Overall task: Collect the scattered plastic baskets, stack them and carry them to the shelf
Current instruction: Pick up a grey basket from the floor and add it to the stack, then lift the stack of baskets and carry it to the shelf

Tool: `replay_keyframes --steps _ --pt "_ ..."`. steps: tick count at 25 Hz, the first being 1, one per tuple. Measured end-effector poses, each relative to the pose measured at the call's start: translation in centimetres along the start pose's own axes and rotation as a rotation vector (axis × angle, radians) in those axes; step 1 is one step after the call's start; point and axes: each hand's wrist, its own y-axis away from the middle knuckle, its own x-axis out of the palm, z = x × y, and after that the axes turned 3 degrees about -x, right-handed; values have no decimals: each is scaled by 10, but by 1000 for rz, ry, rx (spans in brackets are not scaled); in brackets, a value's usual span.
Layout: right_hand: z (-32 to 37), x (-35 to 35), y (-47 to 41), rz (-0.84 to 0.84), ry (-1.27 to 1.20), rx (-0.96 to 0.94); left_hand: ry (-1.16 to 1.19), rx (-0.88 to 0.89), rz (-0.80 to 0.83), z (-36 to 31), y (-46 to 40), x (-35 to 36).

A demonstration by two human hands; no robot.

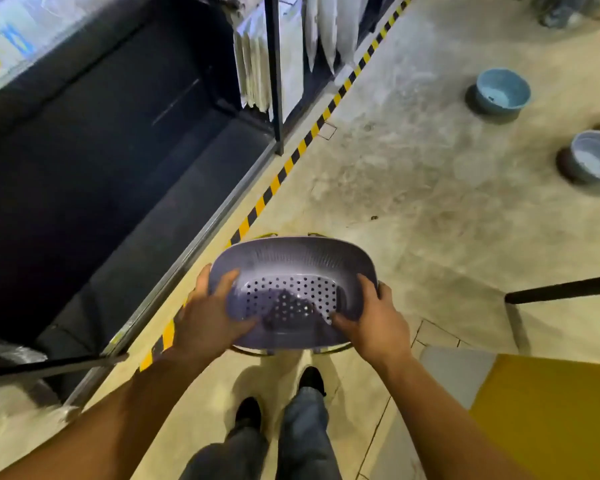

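Note:
A purple plastic basket (288, 261) with a perforated bottom hangs in front of me over the concrete floor. The yellow rim of another basket nested under it shows at its near and far edges. My left hand (208, 313) grips the basket's left side, thumb inside the rim. My right hand (371, 317) grips its right side the same way. A blue basket (501, 91) stands on the floor at the far right. A grey-blue basket (593, 161) stands nearer on the right edge. The dark shelf (94, 150) lies to my left.
A yellow-black tape line (274, 185) runs along the shelf's foot. A black upright post (274, 71) divides the shelf from packed white goods behind it. A dark bar (561, 289) juts in from the right. A yellow box (548, 417) sits at the lower right.

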Motion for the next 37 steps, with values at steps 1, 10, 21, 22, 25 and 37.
replay_keyframes --steps 1,10,21,22,25,37 --pt "-6 13 -17 15 -14 5 34 -22 21 7 -14 18" --pt "-45 136 -95 75 -49 56 141 29 99 76 -95 141" --pt "-55 172 -102 115 60 57 -42 45 132 91 -106 170" --pt "-49 160 -92 128 100 41 -106 62 133 85 -97 156" --pt "-17 101 -45 76 181 -23 -191 152 79 59 -59 95" --pt "146 -163 157 -340 287 -225 -282 413 -276 -46 100 -204"
